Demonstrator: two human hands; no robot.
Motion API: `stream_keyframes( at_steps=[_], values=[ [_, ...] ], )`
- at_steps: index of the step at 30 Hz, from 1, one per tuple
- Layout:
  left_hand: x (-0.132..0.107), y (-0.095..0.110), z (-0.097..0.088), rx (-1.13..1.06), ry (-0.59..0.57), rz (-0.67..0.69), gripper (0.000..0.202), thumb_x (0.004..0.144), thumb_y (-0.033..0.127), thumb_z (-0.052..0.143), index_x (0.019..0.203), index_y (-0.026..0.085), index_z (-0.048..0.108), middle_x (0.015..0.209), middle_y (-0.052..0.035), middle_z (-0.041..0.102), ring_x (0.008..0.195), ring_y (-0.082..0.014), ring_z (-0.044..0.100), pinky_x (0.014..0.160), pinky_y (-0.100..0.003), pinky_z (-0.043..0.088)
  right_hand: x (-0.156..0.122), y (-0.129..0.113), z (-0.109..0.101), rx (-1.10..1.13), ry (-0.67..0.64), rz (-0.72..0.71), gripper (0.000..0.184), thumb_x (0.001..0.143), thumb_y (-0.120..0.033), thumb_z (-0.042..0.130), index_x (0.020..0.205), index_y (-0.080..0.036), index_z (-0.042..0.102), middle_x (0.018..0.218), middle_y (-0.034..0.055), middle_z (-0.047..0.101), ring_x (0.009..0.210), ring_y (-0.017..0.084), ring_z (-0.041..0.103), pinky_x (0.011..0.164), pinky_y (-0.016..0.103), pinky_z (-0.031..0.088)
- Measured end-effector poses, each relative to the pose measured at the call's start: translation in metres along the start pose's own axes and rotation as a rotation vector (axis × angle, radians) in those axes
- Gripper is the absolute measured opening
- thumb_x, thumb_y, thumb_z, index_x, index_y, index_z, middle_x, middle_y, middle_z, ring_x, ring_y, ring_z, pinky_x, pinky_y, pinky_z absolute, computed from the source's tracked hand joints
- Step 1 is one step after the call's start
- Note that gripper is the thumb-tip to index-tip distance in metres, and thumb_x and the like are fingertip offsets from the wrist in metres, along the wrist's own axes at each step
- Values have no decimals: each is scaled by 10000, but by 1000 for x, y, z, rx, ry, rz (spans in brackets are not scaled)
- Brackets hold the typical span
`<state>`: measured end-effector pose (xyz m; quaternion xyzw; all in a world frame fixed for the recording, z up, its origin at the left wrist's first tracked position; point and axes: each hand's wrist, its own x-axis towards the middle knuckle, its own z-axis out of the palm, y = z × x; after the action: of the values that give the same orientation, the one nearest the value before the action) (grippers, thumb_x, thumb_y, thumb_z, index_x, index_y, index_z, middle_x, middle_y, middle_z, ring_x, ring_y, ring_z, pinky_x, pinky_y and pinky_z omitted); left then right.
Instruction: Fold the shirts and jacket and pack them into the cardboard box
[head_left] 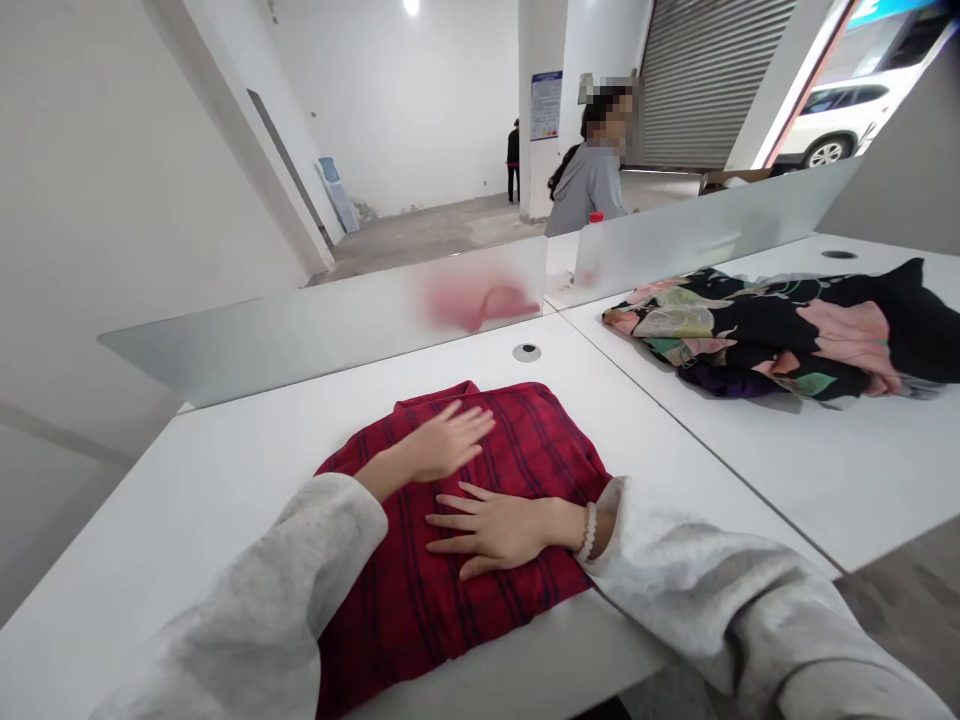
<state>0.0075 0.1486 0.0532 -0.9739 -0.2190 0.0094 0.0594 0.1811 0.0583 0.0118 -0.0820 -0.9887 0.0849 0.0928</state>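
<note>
Head view, starting closest in: the left hand point(442, 445) and right hand point(487, 530) lie flat on a folded red plaid shirt point(540, 450), which sits at the near edge of the white worktop point(225, 530). Neither grip is clenched; both are open, with the fingers spread on the cloth and nothing grasped. The left forearm reaches in from the lower left, its fingers angled toward the shirt's collar point(435, 395). The right forearm crosses from the lower right, its fingers pointing left, with a beaded bracelet point(587, 532) at the wrist.

Sideways pressure from either palm could rumple the fold or slide the shirt on the smooth top, and so close to the near edge it could slip over. The loose grey right sleeve point(720, 600) could also catch a corner of the cloth if dragged across it.

Toward the far edge are a round cable grommet point(526, 352) and a frosted divider panel point(322, 340). A crumpled black floral garment point(757, 330) lies on the adjoining worktop to the right. Beyond the panel stands a person in a grey hooded top point(589, 185), and farther off a white car point(825, 130) shows outside.
</note>
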Motion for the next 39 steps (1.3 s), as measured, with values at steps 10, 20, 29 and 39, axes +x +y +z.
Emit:
stream_keyframes(
  at_steps=[10,20,29,39],
  values=[
    [91,-4,51,-45,-39,-177,537,974,428,225,1453,189,256,1511,-66,277,1407,-168,195,1141,-372,174,2,6,5,-75,40,-25,482,943,-458,380,1339,-198,468,1437,87,406,1361,299,271,1100,545,204],
    [67,34,-16,219,162,-554,585,964,418,237,1430,72,300,1493,-157,291,1393,-320,214,1108,-568,167,4,9,10,-55,4,-21,504,956,-456,339,1392,-211,400,1472,77,357,1379,289,243,1094,546,230],
    [-54,191,-187,370,487,-762,615,929,464,326,1484,311,110,1545,3,192,1399,-325,178,1123,-606,-2,3,8,10,-31,-88,20,556,951,-497,313,1427,-213,350,1504,101,282,1406,312,145,1115,550,145],
    [-127,243,-6,166,288,-818,597,919,359,434,1452,172,241,1395,-129,469,1319,-269,392,1112,-541,214,-11,-9,-10,52,-36,93,680,919,-569,330,1463,-165,266,1522,151,205,1415,330,51,1110,585,76]
  ],
)
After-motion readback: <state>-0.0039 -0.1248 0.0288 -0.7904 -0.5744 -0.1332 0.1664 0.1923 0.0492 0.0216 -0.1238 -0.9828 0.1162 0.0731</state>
